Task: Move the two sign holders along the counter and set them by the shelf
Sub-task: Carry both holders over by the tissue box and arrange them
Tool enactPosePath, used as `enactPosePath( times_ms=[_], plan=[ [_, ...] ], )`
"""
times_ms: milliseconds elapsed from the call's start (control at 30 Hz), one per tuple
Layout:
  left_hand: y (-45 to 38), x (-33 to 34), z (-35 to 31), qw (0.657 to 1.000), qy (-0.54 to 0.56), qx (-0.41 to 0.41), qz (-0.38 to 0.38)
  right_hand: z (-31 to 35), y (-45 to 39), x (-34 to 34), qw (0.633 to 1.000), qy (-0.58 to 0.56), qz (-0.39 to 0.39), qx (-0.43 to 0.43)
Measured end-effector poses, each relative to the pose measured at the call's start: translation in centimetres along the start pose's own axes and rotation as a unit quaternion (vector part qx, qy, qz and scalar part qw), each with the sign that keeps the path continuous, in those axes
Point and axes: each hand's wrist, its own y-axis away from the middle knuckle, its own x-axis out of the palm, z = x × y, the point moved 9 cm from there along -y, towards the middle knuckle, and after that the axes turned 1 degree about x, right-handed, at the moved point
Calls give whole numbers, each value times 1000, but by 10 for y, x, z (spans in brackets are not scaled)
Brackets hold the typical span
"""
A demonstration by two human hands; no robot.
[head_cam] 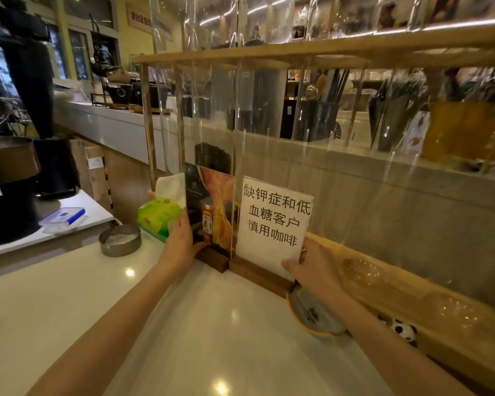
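Two sign holders stand side by side on the white counter [126, 324], right against the wooden shelf frame [147, 115]. The left sign holder [215, 201] shows a dark and orange picture with a bottle and sits in a dark wooden base. The right sign holder [272, 215] carries a white sheet with black characters, also in a dark wooden base. My left hand [179, 241] grips the left edge of the picture holder. My right hand [312, 267] grips the lower right corner of the white sign.
A green tissue pack [157, 215] stands just left of the picture holder. A round metal tin [120, 240] lies further left. A small dish [312, 315] sits under my right wrist, with a panda figure [403, 331] beside it. Clear tubes hang in the shelf behind.
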Motion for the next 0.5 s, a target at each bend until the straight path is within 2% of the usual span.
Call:
enactPosePath(
  times_ms=[133, 233, 333, 400, 500],
  plan=[
    [3, 4, 1, 1000, -13, -16, 13, 2, -2, 0, 1000, 1, 25, 4],
    [8, 8, 3, 996, -63, -37, 42, 8, -5, -4, 999, -15, 48, 0],
    [16, 13, 5, 984, -143, -42, 102, 25, -13, -22, 993, -114, 38, -4],
    [20, 12, 5, 980, -145, -45, 127, 50, -23, -40, 991, -127, 10, -36],
    [24, 8, 4, 983, -112, -64, 128, 100, -41, -57, 990, -48, -20, -133]
  ],
)
